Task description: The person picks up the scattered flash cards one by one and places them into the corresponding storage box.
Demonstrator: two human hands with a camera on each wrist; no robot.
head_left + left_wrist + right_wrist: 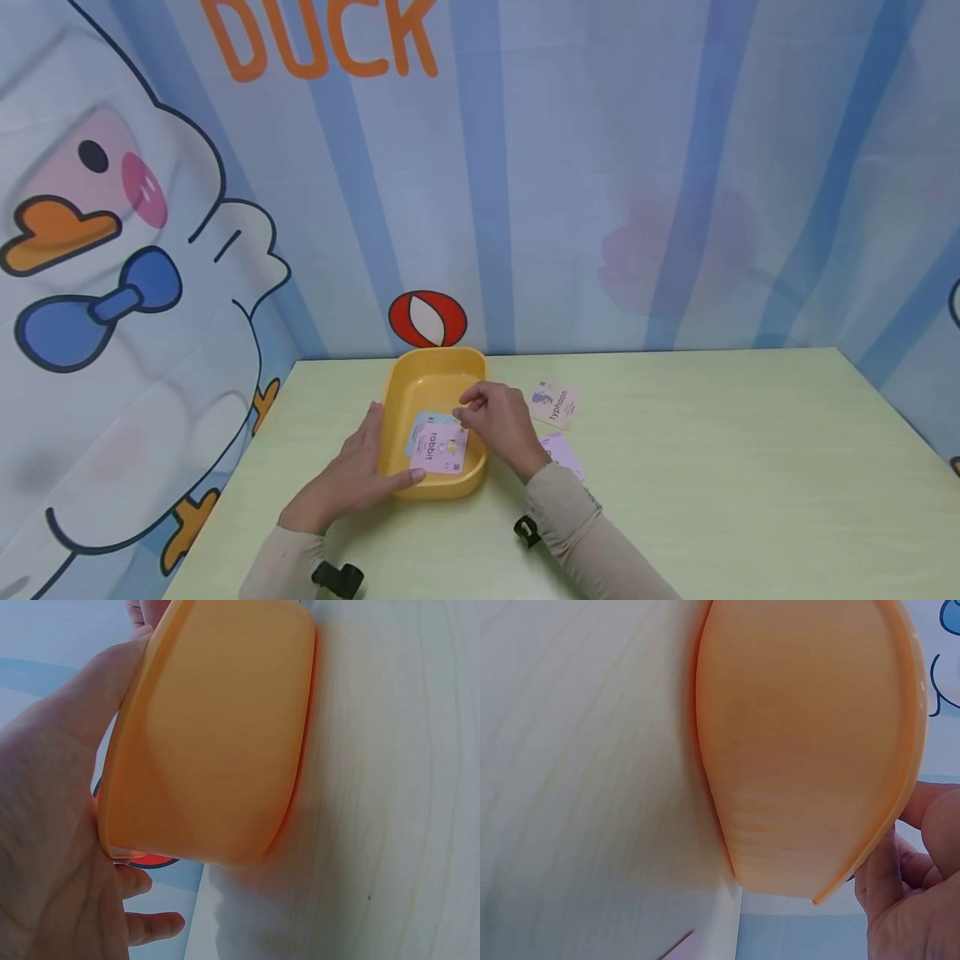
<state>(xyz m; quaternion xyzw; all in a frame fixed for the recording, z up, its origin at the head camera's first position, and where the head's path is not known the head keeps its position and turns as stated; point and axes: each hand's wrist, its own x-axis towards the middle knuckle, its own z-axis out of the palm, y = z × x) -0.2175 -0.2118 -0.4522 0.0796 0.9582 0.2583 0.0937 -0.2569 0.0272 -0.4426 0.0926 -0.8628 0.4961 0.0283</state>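
A yellow plastic tray stands on the table, holding a pink "rabbit" card that overlaps a light blue card. My left hand rests along the tray's left and front rim, thumb at the front edge and fingers stretched along the side. In the left wrist view, that thumb lies against the rim. Over the tray's right rim reaches my right hand, its fingers loosely bent and its fingertips just above the rabbit card's corner, nothing visible between them. In the right wrist view, the tray wall fills the middle.
Right of the tray a "typhoon" card lies on the table. Nearer, a purple card is partly covered by the right wrist. Behind the table hangs a blue striped backdrop with a duck print.
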